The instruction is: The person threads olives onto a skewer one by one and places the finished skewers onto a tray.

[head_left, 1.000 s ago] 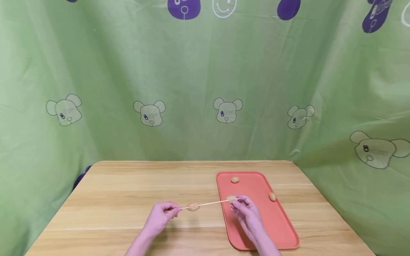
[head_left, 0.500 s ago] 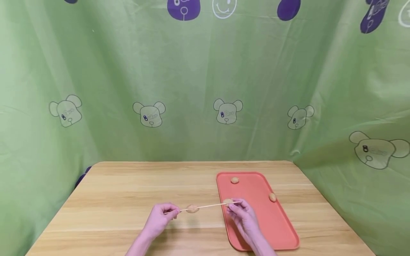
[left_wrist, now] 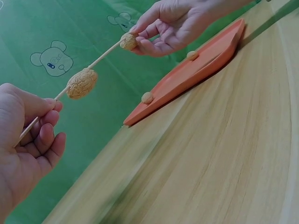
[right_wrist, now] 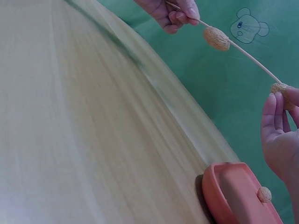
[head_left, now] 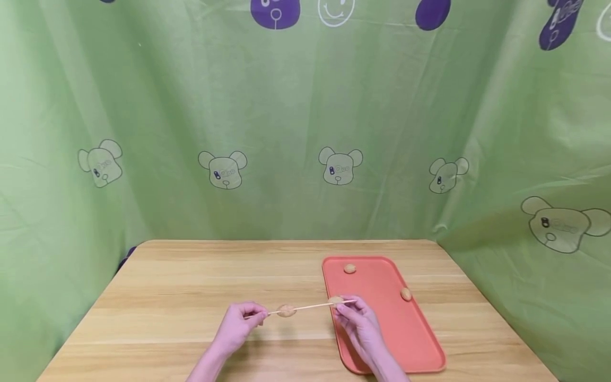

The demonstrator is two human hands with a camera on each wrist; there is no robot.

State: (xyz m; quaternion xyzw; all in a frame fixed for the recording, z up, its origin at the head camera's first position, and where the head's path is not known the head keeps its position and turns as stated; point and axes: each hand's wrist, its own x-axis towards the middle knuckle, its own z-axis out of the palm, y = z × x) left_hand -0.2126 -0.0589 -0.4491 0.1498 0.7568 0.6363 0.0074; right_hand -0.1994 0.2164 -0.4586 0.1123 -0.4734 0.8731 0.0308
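My left hand (head_left: 237, 324) pinches one end of a thin wooden skewer (head_left: 310, 306) between thumb and fingertips. A tan, wrinkled oval ball (left_wrist: 82, 84) is threaded on the skewer, a little way from those fingers. Near the skewer's other end, my right hand (head_left: 358, 321) holds a second tan ball (left_wrist: 128, 41) between thumb and fingers, and the skewer passes through or along it. The skewer is held nearly level above the table, slightly higher on the right. The right fingers partly hide the second ball in the right wrist view.
A red-orange tray (head_left: 391, 329) lies on the right of the wooden table (head_left: 191, 276), under the right hand. Two more tan balls are there: one (head_left: 350, 269) near its far end, another (head_left: 406, 294) by its right rim. A green printed curtain (head_left: 286, 212) hangs behind.
My right hand has slid left with the second ball, bringing it closer to the first ball, and more skewer tip shows beyond it. The left hand stays almost in place.
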